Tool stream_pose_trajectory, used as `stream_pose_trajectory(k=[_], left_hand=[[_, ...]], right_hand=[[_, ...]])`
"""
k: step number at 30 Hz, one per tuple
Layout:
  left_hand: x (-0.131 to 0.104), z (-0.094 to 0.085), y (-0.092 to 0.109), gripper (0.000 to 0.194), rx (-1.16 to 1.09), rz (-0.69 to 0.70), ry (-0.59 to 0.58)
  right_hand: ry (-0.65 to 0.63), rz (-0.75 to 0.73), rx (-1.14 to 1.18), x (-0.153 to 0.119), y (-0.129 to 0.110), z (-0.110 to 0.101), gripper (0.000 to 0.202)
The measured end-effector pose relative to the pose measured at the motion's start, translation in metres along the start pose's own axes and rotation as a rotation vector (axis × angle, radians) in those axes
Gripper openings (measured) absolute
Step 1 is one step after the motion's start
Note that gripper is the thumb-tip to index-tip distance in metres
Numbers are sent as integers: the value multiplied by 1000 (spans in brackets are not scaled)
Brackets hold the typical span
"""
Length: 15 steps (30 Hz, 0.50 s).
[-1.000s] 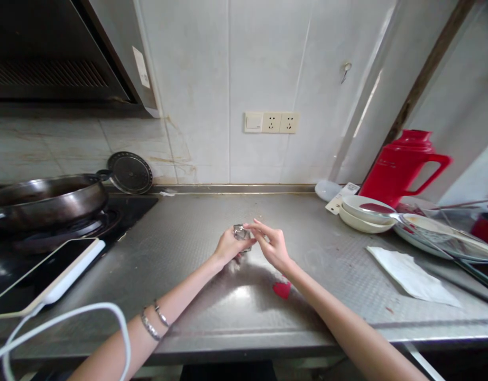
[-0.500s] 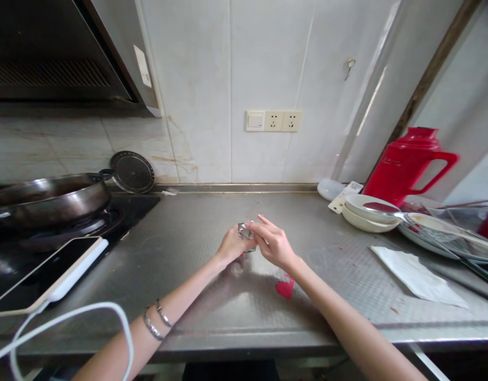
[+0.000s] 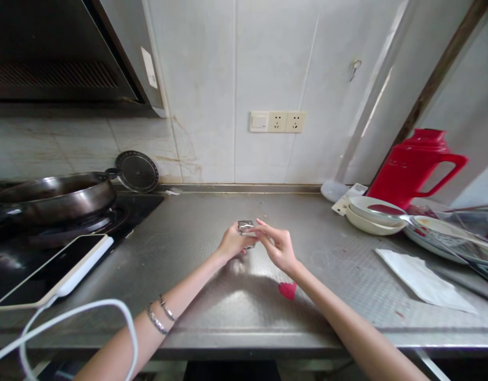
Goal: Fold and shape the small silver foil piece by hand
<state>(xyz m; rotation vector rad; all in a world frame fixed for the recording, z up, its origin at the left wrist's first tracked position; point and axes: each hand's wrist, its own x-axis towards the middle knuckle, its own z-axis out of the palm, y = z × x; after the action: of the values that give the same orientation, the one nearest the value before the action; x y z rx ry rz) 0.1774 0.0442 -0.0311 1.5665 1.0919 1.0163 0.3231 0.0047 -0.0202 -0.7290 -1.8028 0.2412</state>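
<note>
My left hand (image 3: 232, 242) is wrapped around a small, shiny silvery object (image 3: 246, 225) just above the metal counter; its exact kind cannot be made out. From the other side, my right hand (image 3: 279, 246) has its fingertips at the object's near right edge, thumb and index close together on it, other fingers loosely bent. Part of the object is hidden behind my fingers. A small pink-red piece with a scalloped edge (image 3: 287, 289) lies on the counter below my right wrist.
At left are a steel pan (image 3: 57, 196) on the stove and a phone (image 3: 53, 270) with a white cable (image 3: 97, 304). Stacked bowls (image 3: 374, 222), a red thermos jug (image 3: 412, 169) and a white tissue (image 3: 422, 280) are at right. Sockets (image 3: 277, 121) are on the wall.
My right fingers have drawn back from over the object's top to its right edge, uncovering more of the top. The whole view has shifted slightly.
</note>
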Motion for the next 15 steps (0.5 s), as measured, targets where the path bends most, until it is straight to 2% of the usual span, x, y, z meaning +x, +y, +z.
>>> stream_pose_trajectory(k=[2,4,6,10,12,15], left_hand=[[-1,1,0,39,26,-3,-1],[-2,3,0,39,59,-10,10],[-3,5,-1,37,99,-5,15],[-3,7,-5,23,195,84,-31],[-3,7,-8,20,209,100,-20],[-2,6,-11,26,155,61,18]], right_hand=[[114,89,-26,2,2,-1,22],[183,97,-74,3,7,-2,22],[140,23,-119,3,12,-2,23],[-71,-148,-129,-1,16,4,33],[-100,-165,-106,-3,14,6,35],[-90,-135,-55,-3,8,5,32]])
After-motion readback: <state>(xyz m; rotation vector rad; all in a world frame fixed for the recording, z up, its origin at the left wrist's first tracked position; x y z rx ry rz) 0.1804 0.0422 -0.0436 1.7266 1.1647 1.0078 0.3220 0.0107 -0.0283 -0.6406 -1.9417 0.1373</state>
